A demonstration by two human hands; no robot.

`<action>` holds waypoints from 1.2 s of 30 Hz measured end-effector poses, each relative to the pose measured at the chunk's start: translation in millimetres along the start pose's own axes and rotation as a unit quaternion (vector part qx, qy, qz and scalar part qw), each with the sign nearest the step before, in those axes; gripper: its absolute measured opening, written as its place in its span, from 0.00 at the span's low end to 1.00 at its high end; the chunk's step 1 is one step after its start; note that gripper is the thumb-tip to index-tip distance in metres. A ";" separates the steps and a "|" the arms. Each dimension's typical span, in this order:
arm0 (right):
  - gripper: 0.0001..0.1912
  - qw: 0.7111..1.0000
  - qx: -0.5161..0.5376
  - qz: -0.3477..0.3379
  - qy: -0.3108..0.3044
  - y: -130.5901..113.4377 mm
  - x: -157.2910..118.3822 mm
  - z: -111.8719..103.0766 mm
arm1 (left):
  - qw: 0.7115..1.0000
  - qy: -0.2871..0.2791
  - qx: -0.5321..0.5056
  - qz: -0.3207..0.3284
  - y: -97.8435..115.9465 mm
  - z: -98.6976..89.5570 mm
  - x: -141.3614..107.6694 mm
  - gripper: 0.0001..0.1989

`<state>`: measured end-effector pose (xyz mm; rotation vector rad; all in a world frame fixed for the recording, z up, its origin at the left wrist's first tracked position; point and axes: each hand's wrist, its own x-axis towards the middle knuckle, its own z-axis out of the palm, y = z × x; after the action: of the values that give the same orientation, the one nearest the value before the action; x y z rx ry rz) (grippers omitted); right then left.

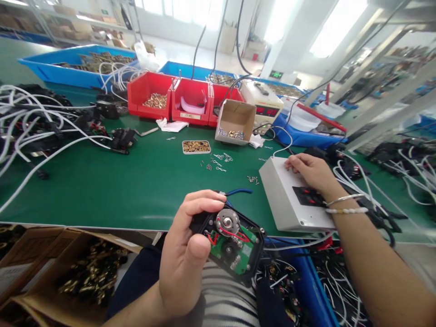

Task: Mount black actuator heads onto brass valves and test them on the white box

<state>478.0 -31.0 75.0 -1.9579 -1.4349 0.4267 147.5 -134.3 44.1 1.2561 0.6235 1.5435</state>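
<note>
My left hand [190, 245] is wrapped round a black housing [235, 245] in front of the table's edge. Inside the housing show a green circuit board, a round silver motor and red wires; a blue wire [240, 191] sticks out behind it. My right hand [308, 170] rests on top of a light grey box [282, 195], with thumb and fingertips pinched together near its far edge; whatever is between them is too small to make out. A black panel with red parts sits on the box, just below the right hand.
Red bins [150, 97], a small cardboard box [236, 118] and a power supply [264, 104] stand behind. Small clips, pins and a tray of brass parts [196, 146] lie mid-table. Cabled black assemblies [122, 138] are at left and right. Cartons and a blue crate [306, 272] sit below the edge.
</note>
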 end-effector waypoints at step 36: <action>0.15 0.691 0.627 0.193 0.302 109.3 -186.6 -6.6 | 0.914 0.122 0.299 -0.245 -26.3 -43.4 17.4 0.16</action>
<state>496.0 -226.2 -16.6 -0.9854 -0.0678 0.6248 118.0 -100.5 14.6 1.2093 1.5387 1.1148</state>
